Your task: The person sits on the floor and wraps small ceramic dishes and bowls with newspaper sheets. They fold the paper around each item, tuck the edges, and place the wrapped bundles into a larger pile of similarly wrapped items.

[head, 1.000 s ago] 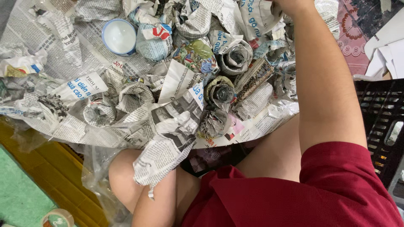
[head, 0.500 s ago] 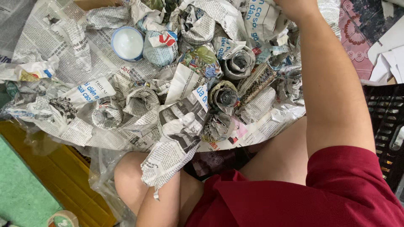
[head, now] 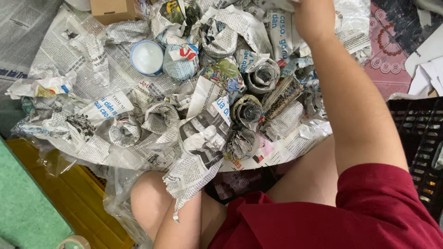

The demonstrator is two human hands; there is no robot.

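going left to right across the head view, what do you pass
green mat → yellow crate → crumpled newspaper wad → uncovered white cup → newspaper-wrapped cup with open mouth → right hand reaching into the paper → black plastic crate

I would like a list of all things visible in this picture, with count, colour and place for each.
newspaper-wrapped bundles: many, grey print, centre pile
loose newspaper sheets: several, grey-white, spread underneath
uncovered cup: one, white with blue rim, upper left
cardboard box: one, brown, top edge
plastic crate: one, black, right
patterned cloth: one, pink-red, upper right
yellow surface: one, lower left
green mat: one, bottom left
tape roll: one, pale, bottom edge
right hand: reaches into paper at top, fingers cut off
left hand: hidden under newspaper
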